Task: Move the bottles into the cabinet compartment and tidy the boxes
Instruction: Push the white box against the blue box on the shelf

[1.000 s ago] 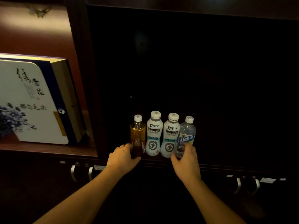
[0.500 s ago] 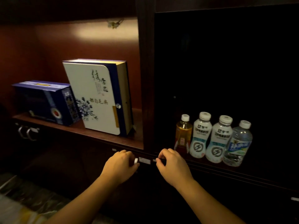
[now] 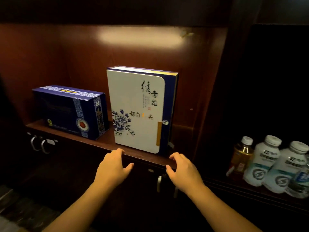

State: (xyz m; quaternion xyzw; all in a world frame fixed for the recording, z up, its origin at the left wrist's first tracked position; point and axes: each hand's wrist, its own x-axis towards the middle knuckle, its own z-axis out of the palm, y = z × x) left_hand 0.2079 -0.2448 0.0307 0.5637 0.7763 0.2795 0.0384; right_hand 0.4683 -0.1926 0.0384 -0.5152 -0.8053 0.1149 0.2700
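Note:
A tall white box [image 3: 137,111] with blue flowers and a dark blue spine stands upright on the wooden shelf [image 3: 107,143]. A dark blue box [image 3: 70,113] lies on its long side to the left of it. My left hand [image 3: 113,168] and my right hand [image 3: 182,169] hover open just below the shelf's front edge, either side of the white box, holding nothing. In the dark compartment on the right stand an amber bottle [image 3: 240,156], two white bottles [image 3: 262,161] [image 3: 287,168] and a clear water bottle [image 3: 301,183] cut off by the frame edge.
A vertical wooden divider [image 3: 210,114] separates the lit shelf from the dark compartment. Metal door handles [image 3: 38,144] sit under the shelf at left, and another handle [image 3: 159,183] below between my hands. The shelf has bare wood between the two boxes.
Both hands left the bottles and moved left along the cabinet front to below the white box. My view turned left, so the bottles now sit at the right edge.

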